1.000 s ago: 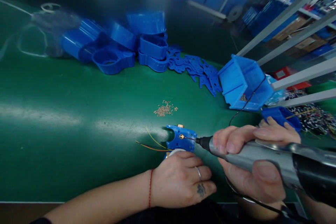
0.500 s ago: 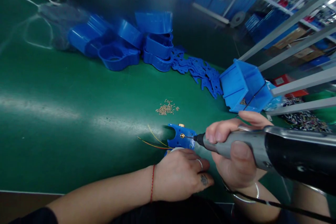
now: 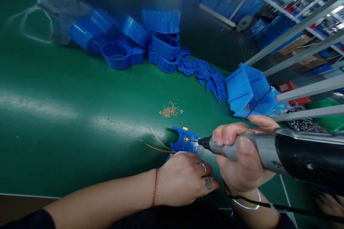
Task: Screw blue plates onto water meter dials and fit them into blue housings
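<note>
My right hand [image 3: 242, 161] is wrapped round a grey and black electric screwdriver [image 3: 282, 154], its bit touching a brass screw on a small blue plastic part [image 3: 185, 141]. My left hand [image 3: 185, 179] is closed over the near side of that part and holds it on the green mat [image 3: 67, 114]. Thin yellow and red wires [image 3: 154, 145] trail from the part to the left. A small heap of loose brass screws [image 3: 170, 110] lies just beyond it.
Several blue plastic shells [image 3: 134, 41] are piled at the back, with flat blue pieces [image 3: 204, 73] to their right. A tipped blue bin [image 3: 248, 91] sits at the right by grey shelf rails [image 3: 309, 89]. A clear bag [image 3: 61, 10] lies at the far left.
The screwdriver and my right hand rose and shifted a little left, with the bit staying on the screw. My left hand stayed on the blue part. The view moved slightly.
</note>
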`<move>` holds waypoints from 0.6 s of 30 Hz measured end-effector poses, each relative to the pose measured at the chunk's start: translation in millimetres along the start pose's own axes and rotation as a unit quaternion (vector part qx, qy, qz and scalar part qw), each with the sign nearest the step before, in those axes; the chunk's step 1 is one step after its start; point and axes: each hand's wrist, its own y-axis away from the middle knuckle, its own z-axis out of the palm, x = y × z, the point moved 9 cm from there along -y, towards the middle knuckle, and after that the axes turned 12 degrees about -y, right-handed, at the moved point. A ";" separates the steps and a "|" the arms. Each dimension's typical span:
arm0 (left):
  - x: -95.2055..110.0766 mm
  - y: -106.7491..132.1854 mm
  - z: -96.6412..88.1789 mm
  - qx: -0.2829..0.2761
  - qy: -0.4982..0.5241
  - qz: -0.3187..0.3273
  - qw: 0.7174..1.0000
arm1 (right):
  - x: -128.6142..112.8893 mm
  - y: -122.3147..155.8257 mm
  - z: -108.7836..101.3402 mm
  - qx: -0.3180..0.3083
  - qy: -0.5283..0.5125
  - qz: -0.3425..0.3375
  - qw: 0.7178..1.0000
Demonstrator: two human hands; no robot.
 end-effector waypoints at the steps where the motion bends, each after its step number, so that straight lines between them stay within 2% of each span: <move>1: 0.1 -0.1 0.2 0.002 0.000 0.002 1.000 | 0.1 0.6 -0.6 0.001 0.001 0.001 1.000; 6: 0.8 -0.5 0.6 0.000 -0.003 0.005 1.000 | -3.5 0.8 1.8 -0.016 -0.003 -0.021 1.000; 18: 0.9 0.0 -1.2 0.001 -0.009 -0.006 1.000 | -3.1 2.1 -1.2 -0.006 -0.001 -0.031 1.000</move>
